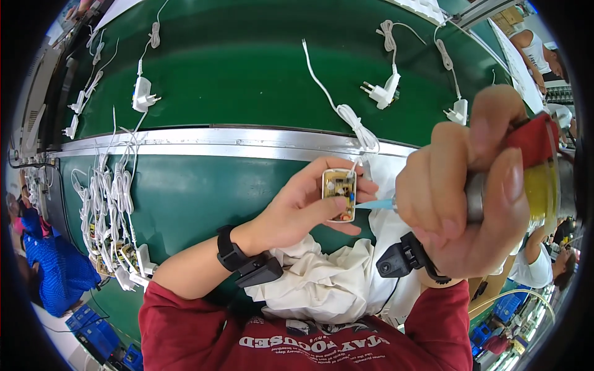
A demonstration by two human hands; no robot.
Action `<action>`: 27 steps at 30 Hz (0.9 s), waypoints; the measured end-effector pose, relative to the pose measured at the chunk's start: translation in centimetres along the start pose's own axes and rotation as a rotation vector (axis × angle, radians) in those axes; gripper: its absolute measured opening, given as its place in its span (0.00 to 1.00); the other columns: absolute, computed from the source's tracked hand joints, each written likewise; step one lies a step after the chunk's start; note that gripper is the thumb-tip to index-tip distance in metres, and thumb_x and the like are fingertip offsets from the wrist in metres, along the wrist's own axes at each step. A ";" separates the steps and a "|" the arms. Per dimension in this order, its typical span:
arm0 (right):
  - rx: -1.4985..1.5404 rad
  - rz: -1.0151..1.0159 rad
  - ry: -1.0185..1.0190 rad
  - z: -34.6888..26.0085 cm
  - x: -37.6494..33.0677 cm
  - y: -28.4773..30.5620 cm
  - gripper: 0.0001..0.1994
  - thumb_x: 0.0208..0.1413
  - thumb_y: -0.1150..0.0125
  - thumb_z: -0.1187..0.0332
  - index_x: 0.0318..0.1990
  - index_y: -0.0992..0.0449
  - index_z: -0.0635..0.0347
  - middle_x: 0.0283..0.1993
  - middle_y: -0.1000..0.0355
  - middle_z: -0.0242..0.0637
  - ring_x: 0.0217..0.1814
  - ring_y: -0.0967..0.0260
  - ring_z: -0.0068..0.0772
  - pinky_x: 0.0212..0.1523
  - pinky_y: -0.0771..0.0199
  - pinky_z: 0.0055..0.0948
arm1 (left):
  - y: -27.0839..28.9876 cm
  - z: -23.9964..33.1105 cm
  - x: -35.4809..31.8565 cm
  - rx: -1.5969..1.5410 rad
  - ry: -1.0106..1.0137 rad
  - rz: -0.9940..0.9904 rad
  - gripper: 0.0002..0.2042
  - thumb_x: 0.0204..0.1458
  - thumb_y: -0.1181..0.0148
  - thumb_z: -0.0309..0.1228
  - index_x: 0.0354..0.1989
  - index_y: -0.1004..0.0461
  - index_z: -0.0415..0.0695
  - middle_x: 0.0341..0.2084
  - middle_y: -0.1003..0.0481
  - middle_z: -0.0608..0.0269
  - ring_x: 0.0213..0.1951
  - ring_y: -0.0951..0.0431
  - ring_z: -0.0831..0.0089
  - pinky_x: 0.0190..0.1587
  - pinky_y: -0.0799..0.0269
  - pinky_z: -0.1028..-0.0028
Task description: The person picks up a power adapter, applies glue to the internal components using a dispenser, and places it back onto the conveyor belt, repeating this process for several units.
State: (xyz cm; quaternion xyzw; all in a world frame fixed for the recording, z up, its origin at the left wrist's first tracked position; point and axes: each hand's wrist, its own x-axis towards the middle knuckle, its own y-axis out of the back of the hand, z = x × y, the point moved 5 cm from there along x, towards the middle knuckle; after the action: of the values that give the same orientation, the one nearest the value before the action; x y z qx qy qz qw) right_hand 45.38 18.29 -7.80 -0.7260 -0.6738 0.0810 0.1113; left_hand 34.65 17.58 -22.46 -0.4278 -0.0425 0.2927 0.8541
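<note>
My left hand is wrapped round an open white power adapter, its thumb lying on the exposed circuit board. From the adapter a white cable runs up over the metal rail, bundled in a coil. My right hand grips a glue dispenser with a yellowish body and a red part at its top. Its tapered light-blue nozzle points left, with the tip at the adapter's right edge. Whether the tip touches the board I cannot tell.
A pile of white adapters with coiled cables lies on the green bench at left. Beyond the metal rail, several more adapters, one a white plug adapter, rest on the green belt. White cloth covers my lap. Other people sit at both sides.
</note>
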 end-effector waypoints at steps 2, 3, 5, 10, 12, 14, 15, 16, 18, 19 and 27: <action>0.010 -0.030 0.006 0.4 -0.8 -0.1 0.11 0.63 0.61 0.59 0.36 0.46 0.57 0.13 0.45 0.27 0.10 0.53 0.16 0.12 0.52 0.18 | 0.6 0.0 -0.3 -0.022 -0.005 0.013 0.19 0.57 0.57 0.20 0.57 0.46 0.44 0.53 0.35 0.54 0.55 0.33 0.65 0.46 0.24 0.64; 0.016 -0.046 0.009 0.6 -0.9 -0.2 0.11 0.63 0.61 0.59 0.36 0.47 0.57 0.13 0.45 0.28 0.10 0.53 0.17 0.12 0.52 0.18 | 0.6 0.1 -0.4 -0.025 -0.018 0.000 0.19 0.57 0.58 0.20 0.57 0.45 0.44 0.53 0.35 0.54 0.55 0.33 0.64 0.47 0.25 0.63; 0.028 -0.077 0.018 1.0 -1.0 -0.5 0.11 0.63 0.61 0.59 0.37 0.47 0.56 0.13 0.45 0.28 0.10 0.52 0.17 0.12 0.52 0.18 | 0.7 0.2 -0.8 -0.030 -0.044 -0.027 0.18 0.57 0.59 0.21 0.57 0.45 0.44 0.53 0.35 0.54 0.55 0.33 0.64 0.47 0.25 0.63; 0.052 -0.150 0.045 2.2 -0.6 -1.3 0.11 0.63 0.60 0.58 0.37 0.47 0.56 0.14 0.44 0.28 0.10 0.52 0.17 0.12 0.51 0.19 | 1.2 -0.3 -1.1 -0.069 -0.060 -0.034 0.18 0.57 0.59 0.21 0.57 0.45 0.44 0.53 0.35 0.54 0.55 0.33 0.64 0.47 0.25 0.62; 0.063 -0.178 0.057 2.4 -0.8 -1.3 0.12 0.63 0.60 0.58 0.37 0.47 0.56 0.14 0.44 0.28 0.10 0.51 0.17 0.13 0.51 0.19 | 1.2 -0.4 -1.3 -0.074 -0.058 -0.030 0.19 0.57 0.59 0.22 0.57 0.45 0.45 0.53 0.35 0.54 0.55 0.33 0.64 0.47 0.25 0.62; 0.075 -0.206 0.069 2.7 -0.8 -1.4 0.12 0.63 0.59 0.58 0.37 0.47 0.56 0.14 0.44 0.28 0.10 0.51 0.17 0.13 0.51 0.19 | 1.3 -0.5 -1.4 -0.076 -0.057 -0.026 0.19 0.57 0.59 0.22 0.58 0.45 0.45 0.53 0.35 0.54 0.55 0.33 0.64 0.47 0.25 0.62; 0.081 -0.220 0.076 2.8 -0.9 -1.4 0.12 0.63 0.59 0.58 0.37 0.47 0.56 0.14 0.44 0.28 0.10 0.51 0.18 0.13 0.50 0.19 | 1.3 -0.5 -1.4 -0.075 -0.065 -0.031 0.19 0.57 0.59 0.22 0.58 0.46 0.45 0.53 0.35 0.54 0.55 0.32 0.64 0.47 0.25 0.62; 0.087 -0.234 0.082 2.9 -0.9 -1.4 0.12 0.63 0.59 0.58 0.37 0.47 0.55 0.14 0.43 0.28 0.10 0.51 0.18 0.13 0.50 0.19 | 1.4 -0.5 -1.5 -0.074 -0.073 -0.037 0.19 0.58 0.59 0.22 0.58 0.46 0.45 0.53 0.35 0.54 0.55 0.32 0.64 0.47 0.25 0.63; 0.097 -0.260 0.096 3.0 -0.8 -1.3 0.12 0.63 0.59 0.57 0.37 0.47 0.55 0.14 0.43 0.28 0.11 0.51 0.18 0.13 0.50 0.19 | 1.4 -0.5 -1.5 -0.074 -0.081 -0.045 0.19 0.58 0.59 0.22 0.58 0.46 0.45 0.53 0.34 0.54 0.55 0.32 0.64 0.46 0.25 0.63; 0.102 -0.272 0.102 3.2 -0.5 -1.4 0.12 0.63 0.58 0.57 0.37 0.47 0.55 0.14 0.43 0.28 0.11 0.50 0.18 0.13 0.50 0.19 | 1.4 -0.6 -1.5 -0.078 -0.076 -0.051 0.19 0.58 0.59 0.22 0.58 0.46 0.45 0.53 0.35 0.53 0.55 0.33 0.64 0.47 0.25 0.62; 0.148 -0.390 0.149 4.5 -1.4 -2.7 0.13 0.62 0.57 0.56 0.37 0.47 0.55 0.15 0.42 0.29 0.11 0.49 0.19 0.14 0.49 0.20 | 1.3 -0.7 -2.3 -0.306 -0.032 -0.149 0.20 0.59 0.57 0.30 0.60 0.48 0.43 0.58 0.42 0.51 0.59 0.39 0.62 0.54 0.33 0.55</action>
State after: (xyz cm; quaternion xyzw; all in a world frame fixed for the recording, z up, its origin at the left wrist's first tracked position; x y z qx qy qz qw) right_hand 41.43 17.37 -11.48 -0.5757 -0.7836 0.0534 0.2274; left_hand 32.37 16.49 -23.50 -0.5438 -0.1319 0.2256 0.7974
